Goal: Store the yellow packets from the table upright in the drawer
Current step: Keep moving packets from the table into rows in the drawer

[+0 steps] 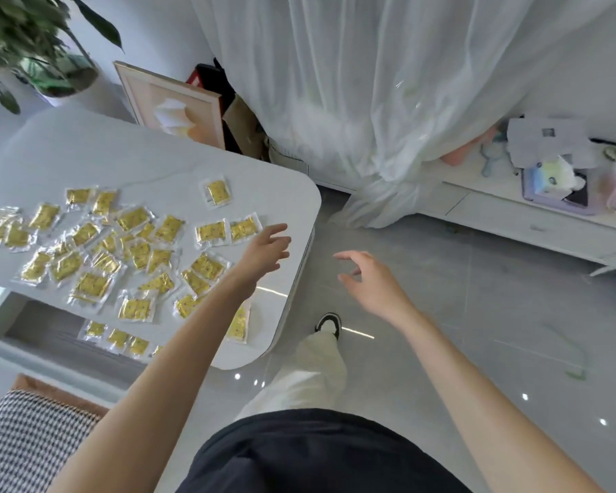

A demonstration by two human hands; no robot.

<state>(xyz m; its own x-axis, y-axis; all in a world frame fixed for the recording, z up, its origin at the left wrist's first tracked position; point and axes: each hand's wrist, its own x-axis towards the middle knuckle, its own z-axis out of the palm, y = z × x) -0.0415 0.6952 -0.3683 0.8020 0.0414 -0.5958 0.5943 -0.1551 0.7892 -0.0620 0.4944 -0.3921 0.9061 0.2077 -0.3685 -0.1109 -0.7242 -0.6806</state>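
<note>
The small yellow foil packets in clear plastic sleeves [136, 243] lay scattered flat across the white rounded tabletop [278, 193], most of them in a loose, overlapping heap toward nine o'clock, with one lone packet [217, 193] set apart toward eleven o'clock and a pair just beside the left hand. A few more showed on a lower level under the table's near edge at about eight o'clock; whether that was the drawer could not be told.

The left hand [265, 251] hovered over the table's bare right part with fingers spread apart, holding nothing. The right hand [368, 279] hung off the table over the grey floor, toward three o'clock of the left, fingers loosely curled and apart, also empty.

The packets looked light, thin and limp, with glossy sleeves likely to slide on the smooth top and against one another. A pinch on the clear sealed border, or across the short edges between thumb and fingers, would probably serve best; several might be gathered into a stack, since single ones would likely flop rather than stand upright.
</note>
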